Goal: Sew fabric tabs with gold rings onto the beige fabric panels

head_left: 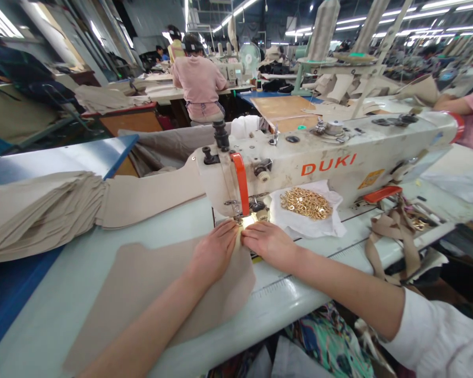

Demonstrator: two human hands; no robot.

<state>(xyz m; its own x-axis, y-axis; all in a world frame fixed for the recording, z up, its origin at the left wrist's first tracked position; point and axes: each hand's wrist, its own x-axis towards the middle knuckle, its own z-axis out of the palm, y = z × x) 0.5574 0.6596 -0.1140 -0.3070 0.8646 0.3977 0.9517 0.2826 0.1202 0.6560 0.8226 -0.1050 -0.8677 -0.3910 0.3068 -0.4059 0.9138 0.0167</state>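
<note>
A beige fabric piece (150,294) lies flat on the pale sewing table (63,310), its far end under the needle of a white DUKI sewing machine (339,152). My left hand (213,252) rests palm down on the fabric, fingers pressed together at the lit needle area. My right hand (270,242) lies beside it, fingertips pinching the fabric edge just in front of the presser foot (250,214). Both hands meet at the seam. The needle itself is hidden behind the fingers and glare.
A pile of gold metal rings (306,203) sits on white cloth under the machine arm. Stacked beige pieces (39,212) lie at left. Beige straps (394,236) hang at right. A person in pink (199,84) sits ahead; another person's arm (463,107) shows far right.
</note>
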